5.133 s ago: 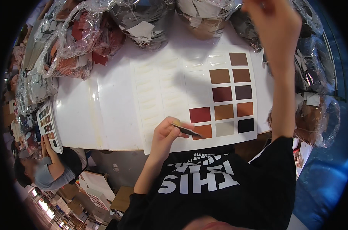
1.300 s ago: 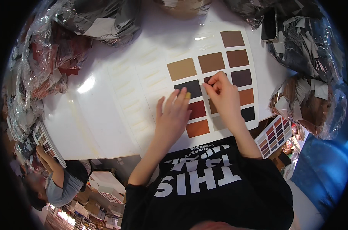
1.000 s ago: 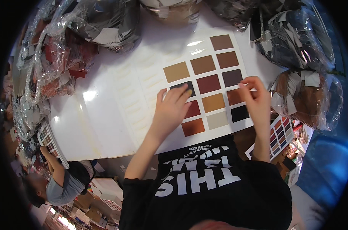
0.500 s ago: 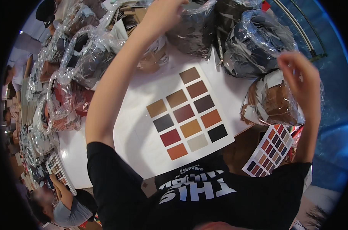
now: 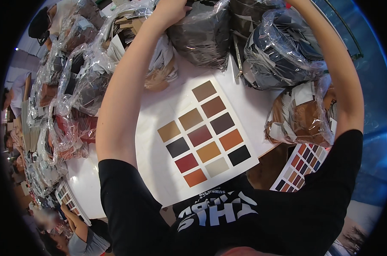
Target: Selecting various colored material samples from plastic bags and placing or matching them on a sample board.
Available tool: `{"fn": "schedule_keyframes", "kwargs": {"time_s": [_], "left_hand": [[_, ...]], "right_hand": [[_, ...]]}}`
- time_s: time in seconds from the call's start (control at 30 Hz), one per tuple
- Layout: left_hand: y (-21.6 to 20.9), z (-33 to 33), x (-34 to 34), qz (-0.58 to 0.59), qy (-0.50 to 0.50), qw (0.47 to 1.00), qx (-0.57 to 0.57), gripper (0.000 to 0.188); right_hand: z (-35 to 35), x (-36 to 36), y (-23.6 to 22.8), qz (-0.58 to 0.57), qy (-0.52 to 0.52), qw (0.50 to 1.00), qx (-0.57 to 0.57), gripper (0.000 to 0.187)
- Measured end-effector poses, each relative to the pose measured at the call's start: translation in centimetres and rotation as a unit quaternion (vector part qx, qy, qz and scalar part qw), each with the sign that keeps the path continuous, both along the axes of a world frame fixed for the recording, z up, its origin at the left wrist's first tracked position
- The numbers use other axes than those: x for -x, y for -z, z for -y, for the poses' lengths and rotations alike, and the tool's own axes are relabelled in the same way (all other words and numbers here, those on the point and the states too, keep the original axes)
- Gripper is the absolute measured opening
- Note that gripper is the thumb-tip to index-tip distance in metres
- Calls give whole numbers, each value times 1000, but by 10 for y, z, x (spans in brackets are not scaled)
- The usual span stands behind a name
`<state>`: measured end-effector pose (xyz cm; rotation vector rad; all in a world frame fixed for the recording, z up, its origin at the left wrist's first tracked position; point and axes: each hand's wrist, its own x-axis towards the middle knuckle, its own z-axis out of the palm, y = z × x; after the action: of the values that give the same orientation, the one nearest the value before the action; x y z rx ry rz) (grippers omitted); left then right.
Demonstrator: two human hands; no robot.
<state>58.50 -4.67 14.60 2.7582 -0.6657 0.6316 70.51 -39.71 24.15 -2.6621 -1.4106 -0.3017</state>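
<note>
My left hand (image 5: 174, 10) reaches to the upper edge of the view, beside a clear plastic bag of dark grey pieces (image 5: 202, 36). Its fingers look curled at the bag's rim; what they hold, if anything, is hidden. The right forearm (image 5: 336, 55) passes over a bag of dark blue-grey sheets (image 5: 283, 49), and that hand lies beyond the top edge. Below my arms a white sheet with rows of colour swatches (image 5: 200, 135) lies on the white table (image 5: 257, 104), in browns, reds, oranges, greys and black.
A bag of brown pieces (image 5: 302, 115) stands at the right, above a second swatch card (image 5: 296, 170). Many plastic bags of scraps, one with red pieces (image 5: 72, 128), crowd the left side. At lower left, another person (image 5: 80, 239) handles a swatch card (image 5: 70, 198).
My right hand has risen from beside the brown bag past the top edge. The left hand has shifted slightly left in the picture, and the whole view has moved a little.
</note>
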Motion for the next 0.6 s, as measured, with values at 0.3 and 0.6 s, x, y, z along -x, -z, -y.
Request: {"fn": "schedule_keyframes", "kwargs": {"time_s": [0.3,0.6], "left_hand": [[-3,-3,11,-29,-65,994,79,20],[-5,0,16,-14,-58,992,-113,28]], "right_hand": [[6,-42,25,-94,-194,962,-165,25],[-34,-3,15,53,36,998,-5,17]]}}
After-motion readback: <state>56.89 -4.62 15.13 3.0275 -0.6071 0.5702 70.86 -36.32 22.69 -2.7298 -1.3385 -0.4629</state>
